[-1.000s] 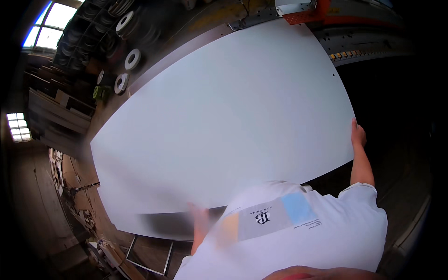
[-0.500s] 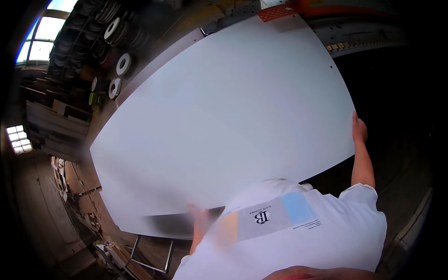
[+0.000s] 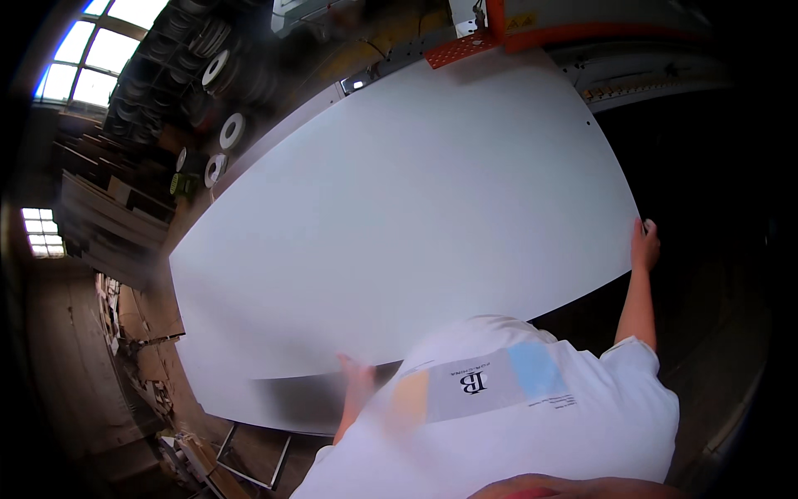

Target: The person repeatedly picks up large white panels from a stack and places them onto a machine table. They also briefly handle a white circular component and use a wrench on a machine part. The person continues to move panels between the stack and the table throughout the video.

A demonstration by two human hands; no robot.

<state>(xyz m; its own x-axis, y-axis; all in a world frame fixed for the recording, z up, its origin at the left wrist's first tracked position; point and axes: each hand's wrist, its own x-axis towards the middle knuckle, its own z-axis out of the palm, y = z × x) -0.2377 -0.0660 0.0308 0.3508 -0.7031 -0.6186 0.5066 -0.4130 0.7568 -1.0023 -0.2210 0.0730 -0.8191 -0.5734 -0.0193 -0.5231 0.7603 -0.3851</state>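
A large white panel (image 3: 399,200) lies flat in front of me and fills most of the view. At its right edge, my right hand (image 3: 644,245) is closed round the border, with the rest of the fingers hidden at the edge. My left hand (image 3: 357,378) rests at the panel's near side, beside a dark grey strip (image 3: 303,397). Its thumb side shows on the white surface, but the fingers are blurred and partly hidden. A small dark hole (image 3: 588,123) marks the panel's far right corner area.
An orange machine part with a perforated plate (image 3: 461,50) reaches over the panel's far end. White rolls (image 3: 233,130) and racks stand at the far left. Stacked boards (image 3: 116,200) lie further left. A metal frame (image 3: 249,474) stands below the near left edge.
The view has shifted slightly, showing more of the orange machine. My right hand now appears a little lower along the panel's right edge; the left hand stays about where it was.
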